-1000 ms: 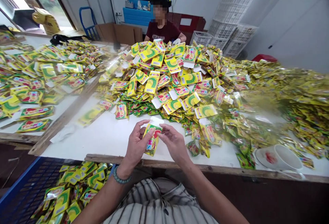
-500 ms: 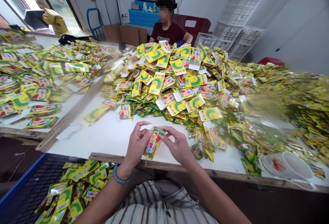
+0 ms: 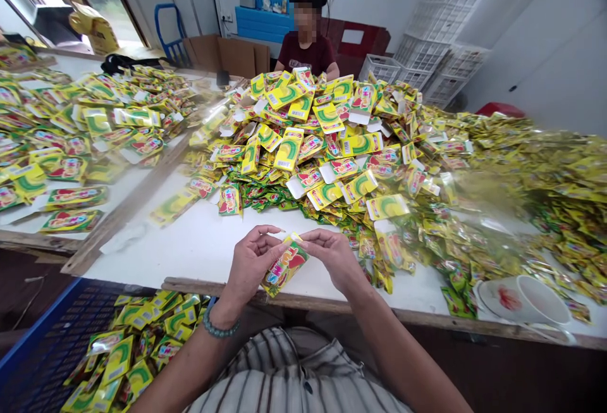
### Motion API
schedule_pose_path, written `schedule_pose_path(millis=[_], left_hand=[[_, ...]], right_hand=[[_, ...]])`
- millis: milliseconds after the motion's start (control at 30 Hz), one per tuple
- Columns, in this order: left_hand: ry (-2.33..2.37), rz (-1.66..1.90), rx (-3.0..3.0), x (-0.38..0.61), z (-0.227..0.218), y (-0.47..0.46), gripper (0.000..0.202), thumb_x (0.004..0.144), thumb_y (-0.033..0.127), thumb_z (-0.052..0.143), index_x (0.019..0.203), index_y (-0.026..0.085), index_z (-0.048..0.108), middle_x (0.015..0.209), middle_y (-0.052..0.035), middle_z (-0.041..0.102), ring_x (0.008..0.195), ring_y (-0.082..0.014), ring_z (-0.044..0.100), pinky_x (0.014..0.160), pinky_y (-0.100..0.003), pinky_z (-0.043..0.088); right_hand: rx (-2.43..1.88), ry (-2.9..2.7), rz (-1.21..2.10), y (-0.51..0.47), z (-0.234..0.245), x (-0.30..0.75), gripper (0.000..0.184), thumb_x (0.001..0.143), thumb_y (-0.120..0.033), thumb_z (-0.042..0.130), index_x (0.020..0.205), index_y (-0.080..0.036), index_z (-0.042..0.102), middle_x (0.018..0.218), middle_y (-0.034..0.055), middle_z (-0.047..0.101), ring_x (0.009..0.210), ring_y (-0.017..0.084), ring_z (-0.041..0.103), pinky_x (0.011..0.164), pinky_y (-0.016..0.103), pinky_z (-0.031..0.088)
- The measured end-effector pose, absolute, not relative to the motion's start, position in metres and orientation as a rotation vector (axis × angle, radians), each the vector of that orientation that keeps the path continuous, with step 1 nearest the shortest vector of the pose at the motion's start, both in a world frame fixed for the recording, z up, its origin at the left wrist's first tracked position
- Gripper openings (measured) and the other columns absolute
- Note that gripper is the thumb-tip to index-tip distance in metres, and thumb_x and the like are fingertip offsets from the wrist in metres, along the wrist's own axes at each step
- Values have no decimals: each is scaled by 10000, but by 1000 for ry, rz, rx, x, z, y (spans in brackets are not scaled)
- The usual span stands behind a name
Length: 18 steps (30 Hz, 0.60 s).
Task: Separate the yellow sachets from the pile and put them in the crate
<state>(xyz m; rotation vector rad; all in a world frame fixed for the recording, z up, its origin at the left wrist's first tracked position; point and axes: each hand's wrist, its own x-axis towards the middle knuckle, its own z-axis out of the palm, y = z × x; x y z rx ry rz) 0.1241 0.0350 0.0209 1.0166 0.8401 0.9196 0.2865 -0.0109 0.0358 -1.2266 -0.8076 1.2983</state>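
A blue crate [image 3: 35, 340] of boxes sits low at left. Over the tabletop's [image 3: 190, 252] front edge, the left hand [image 3: 250, 264], fingers curled, grips a tilted box [image 3: 284, 269], thumb on its face; the right hand [image 3: 334, 258] pinches its upper end. Rightward is a mug [image 3: 524, 299]. Beyond rises a heap [image 3: 303, 147]; behind it, a person [image 3: 306, 52].

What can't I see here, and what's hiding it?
In the head view:
Inside of the held box: its printed walls hide it.
Part of its front: the left grip covers it.
Hands of the co-worker: behind the pile of boxes.
Left part of the blue crate: cut off by the picture's edge.
Some packets on the right: blurred.
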Motion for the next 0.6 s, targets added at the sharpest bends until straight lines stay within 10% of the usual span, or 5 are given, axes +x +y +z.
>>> schedule_pose_path(millis=[600], left_hand=[[1030,1001,852,127,29,30,482,608,409,817,960,186,574,587,52,612,498,-117,563,510,-224,456]], right_hand=[[-1439,-1307,533,-31,16,238,273,873,-232,591,1128,-263,682,1049,58,721,911,211,633,752,343,519]])
